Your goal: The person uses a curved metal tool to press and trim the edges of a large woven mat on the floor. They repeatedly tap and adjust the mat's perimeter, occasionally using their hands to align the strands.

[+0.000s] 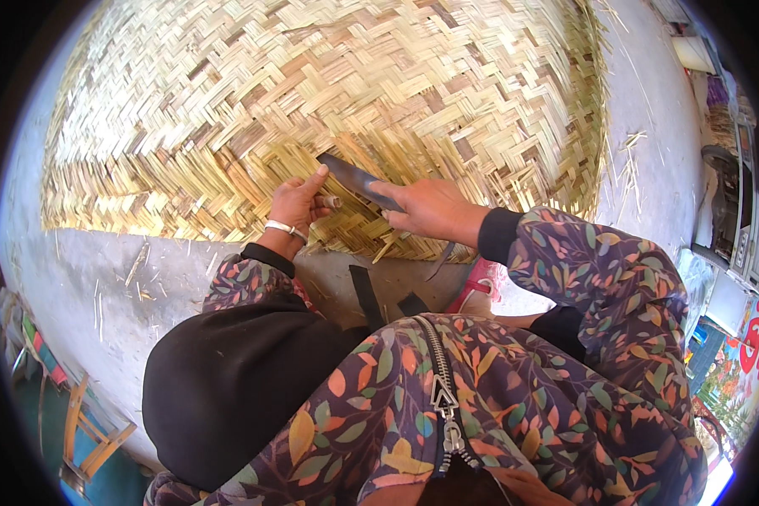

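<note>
A large woven mat (346,76) of pale yellow-green split strips lies on the floor before me. Loose strip ends stand up along its near edge. My right hand (430,207) is closed around one end of a flat, dark, blade-like tool (354,179), which slants up and left over those strips. At its far tip, the thumb of my left hand (299,202) comes close to or touches the tool. The other left fingers curl in over the mat's edge, and whatever they pinch is hidden. A pale band (287,228) circles my left wrist.
Two black flat pieces (364,295) lie on the floor between me and the mat, near a pink sandal (478,282). Strip scraps (139,266) litter the grey floor. A wooden frame (84,434) stands at lower left, and assorted items line the right side.
</note>
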